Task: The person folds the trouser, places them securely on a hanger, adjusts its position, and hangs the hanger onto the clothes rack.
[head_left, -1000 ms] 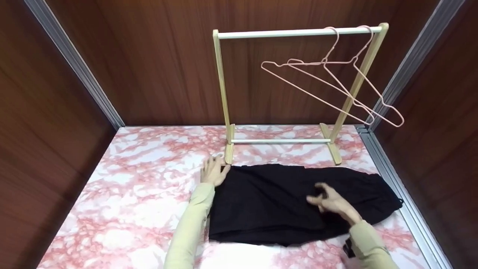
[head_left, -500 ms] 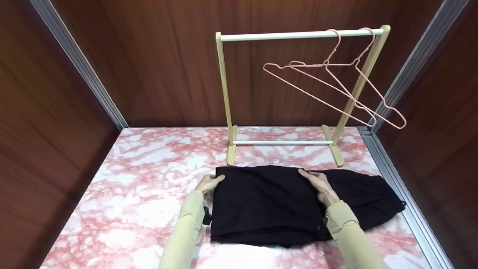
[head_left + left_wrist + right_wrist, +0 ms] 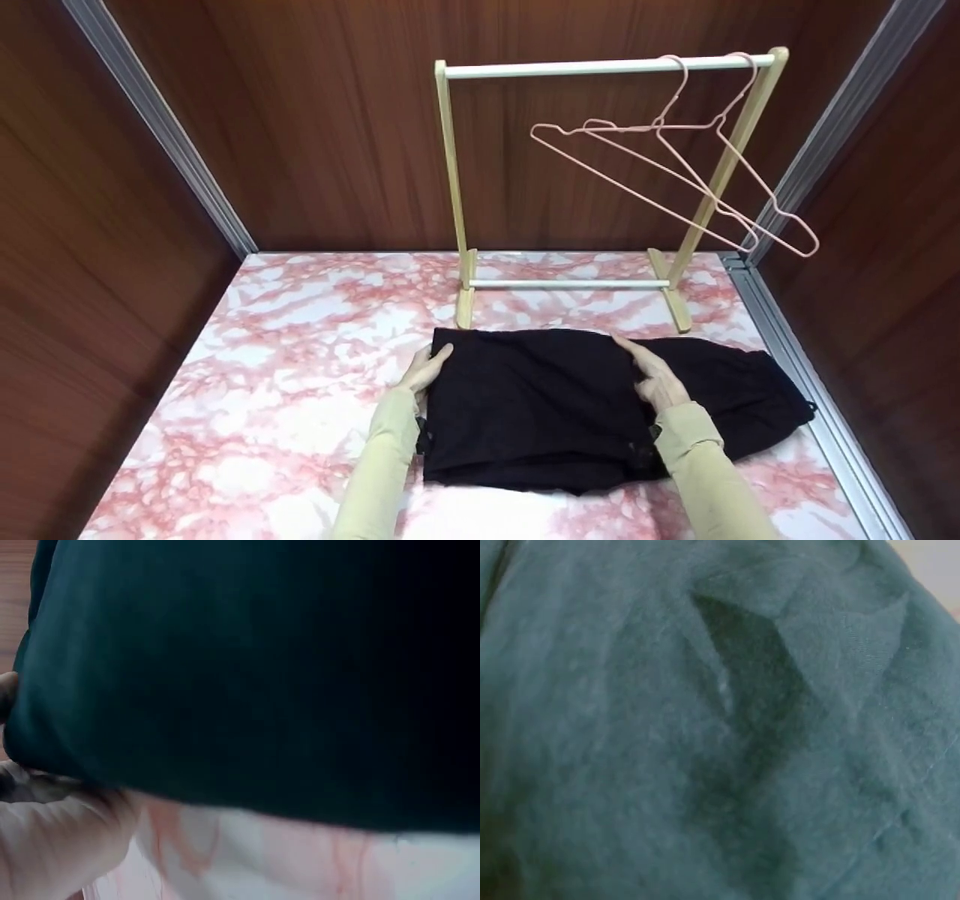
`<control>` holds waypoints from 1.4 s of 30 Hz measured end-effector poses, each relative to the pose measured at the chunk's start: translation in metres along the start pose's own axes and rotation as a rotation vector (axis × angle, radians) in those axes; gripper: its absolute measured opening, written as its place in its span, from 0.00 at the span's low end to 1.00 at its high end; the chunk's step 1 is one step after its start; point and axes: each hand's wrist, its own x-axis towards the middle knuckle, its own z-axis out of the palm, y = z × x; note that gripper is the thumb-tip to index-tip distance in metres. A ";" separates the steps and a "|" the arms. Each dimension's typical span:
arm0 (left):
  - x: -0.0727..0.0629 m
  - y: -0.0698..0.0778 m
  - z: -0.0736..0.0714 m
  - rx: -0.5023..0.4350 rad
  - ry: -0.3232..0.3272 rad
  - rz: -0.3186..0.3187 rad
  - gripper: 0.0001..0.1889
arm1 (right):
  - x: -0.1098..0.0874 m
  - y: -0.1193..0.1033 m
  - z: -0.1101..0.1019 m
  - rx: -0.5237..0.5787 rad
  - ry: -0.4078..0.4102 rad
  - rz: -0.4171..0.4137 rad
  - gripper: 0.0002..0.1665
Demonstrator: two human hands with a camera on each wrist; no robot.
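Observation:
A black garment (image 3: 540, 405) lies folded on the table, with a thick layered part on the left and a narrower part running right. My left hand (image 3: 424, 367) pinches its left edge near the far corner, thumb on top and fingers underneath. In the left wrist view part of that hand (image 3: 60, 832) shows beside the cloth (image 3: 225, 690), which looks dark green there. On the right, my right hand (image 3: 656, 379) grips the edge of the upper layer, its thumb at the far edge and its other fingers mostly hidden. Only cloth (image 3: 630, 727) with creases fills most of the right wrist view.
Behind the garment stands a wooden rack (image 3: 454, 172) with a white top bar (image 3: 555, 69). Two pink hangers (image 3: 637, 196) hang at its right end. Brown panels enclose the pink marbled table (image 3: 300, 360), and a metal rail (image 3: 795, 360) runs along its right side.
From lying flat on the far left corner, my left hand has moved to the left edge and pinched it. My right hand has come down onto the upper layer's right edge and grips it.

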 end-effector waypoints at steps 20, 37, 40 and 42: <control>-0.005 -0.005 0.003 0.060 0.052 0.053 0.22 | 0.011 0.005 0.023 -0.387 0.251 -0.389 0.13; -0.009 -0.008 -0.001 -0.063 -0.125 -0.051 0.29 | -0.006 -0.013 -0.023 -0.731 0.293 -0.266 0.43; -0.009 -0.008 -0.001 -0.015 -0.110 -0.053 0.27 | -0.014 -0.008 -0.033 -0.701 0.176 -0.119 0.60; -0.009 -0.008 -0.001 0.014 -0.101 -0.053 0.27 | -0.020 -0.005 -0.040 -0.698 0.077 -0.068 0.68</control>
